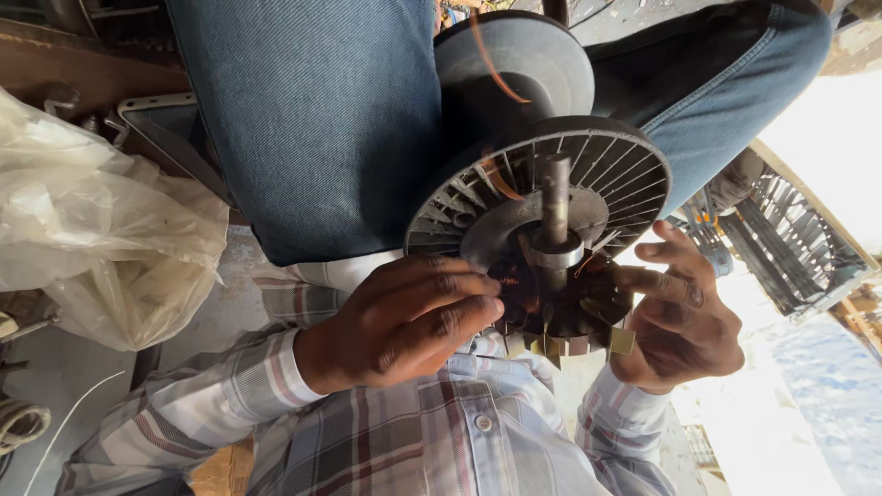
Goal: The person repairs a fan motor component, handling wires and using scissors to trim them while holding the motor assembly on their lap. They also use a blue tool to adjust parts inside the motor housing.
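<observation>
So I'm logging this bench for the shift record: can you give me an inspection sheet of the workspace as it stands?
Surface: grey floor, dusty, partly bare.
Job's things: slotted motor core with steel shaft, propped against a denim-clad leg; copper winding wire runs through its slots.
Clutter: crumpled plastic bag at left; finned metal part at right.
Grips: left hand pinches at the windings by the shaft; right hand steadies the core's rim, fingers spread.
Cables: thin white wire on the floor.
Surroundings: bright glare at right; details hidden.
</observation>
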